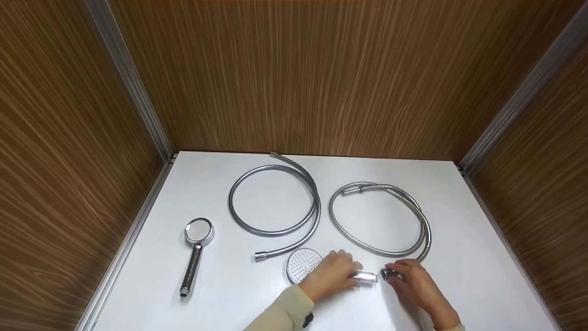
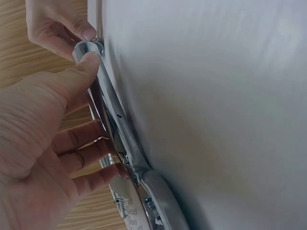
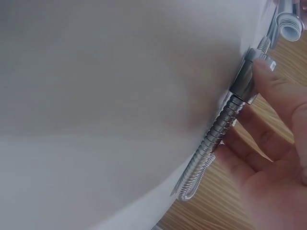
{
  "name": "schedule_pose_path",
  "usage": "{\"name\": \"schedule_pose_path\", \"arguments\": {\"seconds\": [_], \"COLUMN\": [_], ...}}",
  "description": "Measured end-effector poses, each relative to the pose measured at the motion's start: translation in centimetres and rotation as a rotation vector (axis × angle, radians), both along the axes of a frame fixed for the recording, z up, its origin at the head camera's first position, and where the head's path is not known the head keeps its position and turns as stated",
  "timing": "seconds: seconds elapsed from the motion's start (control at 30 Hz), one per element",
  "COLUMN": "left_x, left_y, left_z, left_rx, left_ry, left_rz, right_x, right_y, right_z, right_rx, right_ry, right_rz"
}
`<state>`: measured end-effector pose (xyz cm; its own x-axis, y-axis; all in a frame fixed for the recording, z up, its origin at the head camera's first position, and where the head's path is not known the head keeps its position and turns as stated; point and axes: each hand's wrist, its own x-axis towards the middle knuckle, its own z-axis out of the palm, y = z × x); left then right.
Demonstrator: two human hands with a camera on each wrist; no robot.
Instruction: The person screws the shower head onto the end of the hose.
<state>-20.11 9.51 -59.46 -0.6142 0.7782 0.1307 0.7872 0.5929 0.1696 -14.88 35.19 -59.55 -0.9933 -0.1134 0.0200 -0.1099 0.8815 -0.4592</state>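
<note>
My left hand [image 1: 334, 273] holds a chrome hand shower [image 1: 303, 264] by its handle, thumb on top and fingers underneath. The dotted white spray face points up, and the handle's end [image 1: 367, 276] sticks out toward the right. Facing it across a small gap is the end nut [image 1: 388, 274] of a ribbed metal shower hose, pinched by my right hand [image 1: 415, 282]. In the right wrist view the thumb lies on the smooth connector [image 3: 245, 76], with the ribbed hose [image 3: 211, 139] trailing from it. The handle's open threaded end [image 3: 290, 29] shows at the upper corner.
The ribbed hose's coil [image 1: 334, 218] lies behind my right hand. A smoother grey hose [image 1: 231, 202] is coiled left of it, its nut [image 1: 261, 256] near the spray face. Another hand shower [image 1: 190, 271] lies at left. Wood-grain panels [image 1: 294, 82] enclose the white table [image 1: 239, 294].
</note>
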Motion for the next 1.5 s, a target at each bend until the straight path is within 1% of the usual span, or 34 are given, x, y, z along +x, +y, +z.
{"name": "schedule_pose_path", "arguments": {"seconds": [0.2, 0.37, 0.57, 0.77, 0.9, 1.03, 1.1, 1.17, 1.3, 1.37, 1.43, 1.5], "left_x": [0.1, 0.2, 0.3, 0.4, 0.5, 0.4, 0.4, 0.3, 0.2, 0.2, 0.1, 0.1], "left_y": [0.3, 0.5, 0.9, 1.1, 1.1, 1.2, 1.3, 1.3, 1.4, 1.5, 1.5, 1.6], "left_z": [-0.2, -0.5, -0.8, -0.4, -0.1, 0.1, 0.3, 0.5, 1.1, 1.4, 1.8, 2.1], "left_rx": [-0.004, -0.009, -0.029, -0.05, -0.052, -0.045, -0.051, -0.054, -0.056, -0.047, -0.04, -0.036], "left_ry": [-0.004, 0.025, 0.069, 0.093, 0.104, 0.093, 0.092, 0.091, 0.075, 0.056, 0.049, 0.056], "left_rz": [0.007, 0.005, 0.013, 0.027, 0.028, 0.024, 0.022, 0.022, 0.032, 0.047, 0.06, 0.065], "right_x": [-0.2, -0.1, -0.2, -0.3, -0.3, -0.3, -0.3, -0.3, -0.3, -0.4, -0.4, -0.5], "right_y": [0.1, -0.1, -0.3, -0.4, -0.4, -0.4, -0.4, -0.4, -0.3, -0.2, -0.2, -0.2], "right_z": [-0.2, -0.4, -0.4, -0.3, -0.3, -0.2, -0.1, -0.1, 0.0, 0.2, 0.4, 0.6], "right_rx": [0.012, 0.004, 0.035, 0.055, 0.039, 0.012, -0.002, -0.011, -0.025, -0.028, -0.033, -0.04], "right_ry": [0.047, 0.084, 0.098, 0.088, 0.104, 0.119, 0.14, 0.184, 0.335, 0.4, 0.422, 0.395], "right_rz": [0.025, 0.033, 0.043, 0.036, 0.03, 0.026, 0.034, 0.048, 0.104, 0.127, 0.138, 0.131]}}
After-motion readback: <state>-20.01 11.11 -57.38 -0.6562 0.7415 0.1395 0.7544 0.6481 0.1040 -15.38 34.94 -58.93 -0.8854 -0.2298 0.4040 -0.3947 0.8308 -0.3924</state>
